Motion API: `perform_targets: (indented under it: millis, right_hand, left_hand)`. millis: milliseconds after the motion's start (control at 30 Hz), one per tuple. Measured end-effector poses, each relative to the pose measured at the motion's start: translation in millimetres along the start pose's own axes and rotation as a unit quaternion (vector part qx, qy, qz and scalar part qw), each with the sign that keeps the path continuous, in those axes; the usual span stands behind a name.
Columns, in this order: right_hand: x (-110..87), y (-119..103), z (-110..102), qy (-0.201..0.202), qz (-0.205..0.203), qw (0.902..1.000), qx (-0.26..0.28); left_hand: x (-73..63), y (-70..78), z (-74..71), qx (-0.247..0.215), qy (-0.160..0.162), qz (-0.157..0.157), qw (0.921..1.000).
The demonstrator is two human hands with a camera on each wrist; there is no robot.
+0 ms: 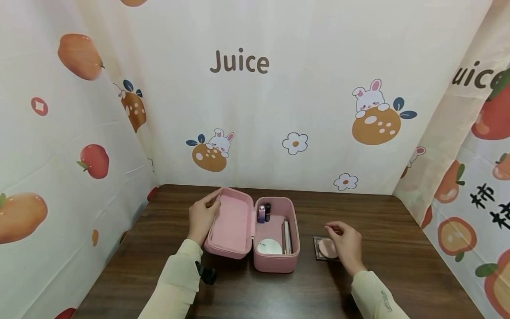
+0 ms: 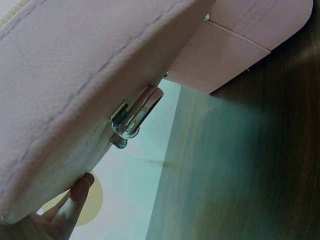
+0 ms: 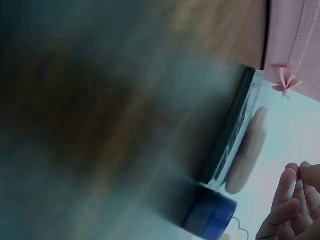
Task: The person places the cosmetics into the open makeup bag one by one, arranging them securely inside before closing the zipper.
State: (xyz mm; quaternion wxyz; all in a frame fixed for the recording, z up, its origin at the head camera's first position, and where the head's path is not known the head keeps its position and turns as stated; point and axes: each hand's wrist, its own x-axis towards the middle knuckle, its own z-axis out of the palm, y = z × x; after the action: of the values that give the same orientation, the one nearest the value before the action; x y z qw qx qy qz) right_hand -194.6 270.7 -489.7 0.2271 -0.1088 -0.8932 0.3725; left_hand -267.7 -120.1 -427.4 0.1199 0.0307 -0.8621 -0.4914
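A pink cosmetic case [image 1: 275, 263] stands open on the table, its lid [image 1: 233, 221] swung to the left. My left hand [image 1: 202, 218] grips that lid by its upper left edge, with fingertips [image 2: 80, 192] against its side in the left wrist view. To the right lies a flat dark palette [image 1: 317, 256] with a round beige powder puff [image 1: 326, 248] on top. Just above them hovers my right hand [image 1: 347, 243], thumb and fingertips brought together, nothing visible between them. In the right wrist view a blue cylindrical item [image 3: 212, 215] stands beside the palette.
Inside the case are a white round compact [image 1: 270, 246], a purple small tube [image 1: 261, 214], a black small tube [image 1: 268, 209] and slim pens [image 1: 287, 237]. A metal clasp [image 2: 127, 120] juts from the lid. Printed curtains [image 1: 255, 110] enclose the wooden table [image 1: 239, 297].
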Motion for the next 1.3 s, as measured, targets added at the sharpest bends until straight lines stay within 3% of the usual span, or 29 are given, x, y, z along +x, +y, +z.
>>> perform_targets:
  millis: [467,900,1300]
  right_hand:
    - [-1.7,17,-17,0.018,0.011,0.9994,-0.029]
    - [-0.7,31,-38,-0.043,0.048,0.996,-0.061]
    - [-3.1,42,-48,-0.091,0.041,0.9911,-0.089]
  left_hand:
    - [0.4,-0.8,0.1,0.003,-0.001,0.012,0.9999]
    - [-0.4,0.9,-0.3,-0.001,-0.001,0.012,0.9999]
    - [-0.9,2.2,-0.9,-0.003,0.001,0.01,0.9999]
